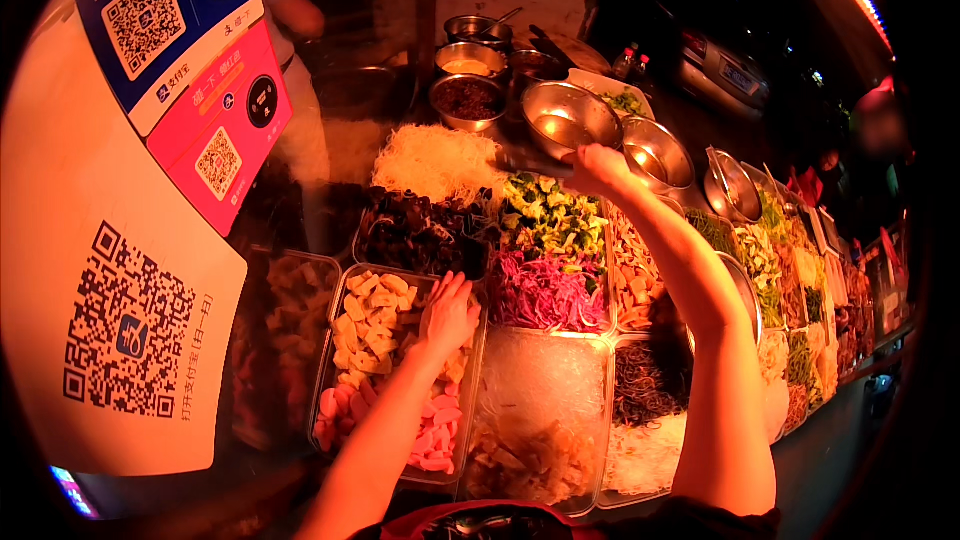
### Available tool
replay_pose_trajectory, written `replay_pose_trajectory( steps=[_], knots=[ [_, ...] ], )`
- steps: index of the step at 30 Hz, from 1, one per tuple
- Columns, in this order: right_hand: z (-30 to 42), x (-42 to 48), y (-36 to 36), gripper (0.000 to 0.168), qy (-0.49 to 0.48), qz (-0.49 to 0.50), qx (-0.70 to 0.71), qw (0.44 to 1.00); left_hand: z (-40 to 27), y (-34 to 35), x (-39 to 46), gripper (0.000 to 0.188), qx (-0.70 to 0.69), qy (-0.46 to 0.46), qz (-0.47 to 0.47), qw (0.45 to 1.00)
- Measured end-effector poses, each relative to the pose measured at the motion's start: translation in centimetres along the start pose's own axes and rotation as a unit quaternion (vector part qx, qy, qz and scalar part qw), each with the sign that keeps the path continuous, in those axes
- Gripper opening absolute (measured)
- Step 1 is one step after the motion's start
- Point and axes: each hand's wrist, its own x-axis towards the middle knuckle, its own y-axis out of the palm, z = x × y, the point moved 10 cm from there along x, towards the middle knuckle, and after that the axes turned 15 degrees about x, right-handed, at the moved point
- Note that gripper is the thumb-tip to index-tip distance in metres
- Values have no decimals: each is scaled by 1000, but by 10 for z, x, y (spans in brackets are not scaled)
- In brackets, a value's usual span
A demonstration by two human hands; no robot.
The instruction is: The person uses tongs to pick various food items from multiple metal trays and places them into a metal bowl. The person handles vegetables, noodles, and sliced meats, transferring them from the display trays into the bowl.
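My right hand (600, 169) grips the near rim of a stainless steel bowl (551, 109), tilted so that I see into it. Below that hand lies a heap of broccoli (555, 214), with shredded purple cabbage (551, 296) nearer me. My left hand (450, 315), palm down with fingers stretched out, is over a clear plastic tray (330, 360). Pale beige chunks of food (375, 315) fill its far part, and pink slices (435, 427) its near part. The fingertips reach toward a tray of dark wood ear fungus (420, 232). What lies under the palm is hidden.
Pale thin noodles (435, 161) are heaped behind the fungus. Beyond stand metal pots of sauce (469, 97). More steel bowls (656, 154) and food trays run rightward. Payment-code signs (150, 315) block the left. Another person (292, 75) stands beyond; a parked car (720, 71) is behind.
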Motion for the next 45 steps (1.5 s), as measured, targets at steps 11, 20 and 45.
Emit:
replay_pose_trajectory(
  steps=[11, 20, 45],
  knots=[
    [62, -87, 103, 26, 33, 65, 154, 985, 4, -3, -3, 47, -11, 6, -16, 1000],
    [92, -102, 116, 28, -43, 69, 94, 992, -3, -8, -1, 45, 18, 12, -67, 998],
    [88, 20, 48, 49, -441, -117, -328, 827, 7, -1, -4, 46, -30, 6, -36, 999]
  ],
)
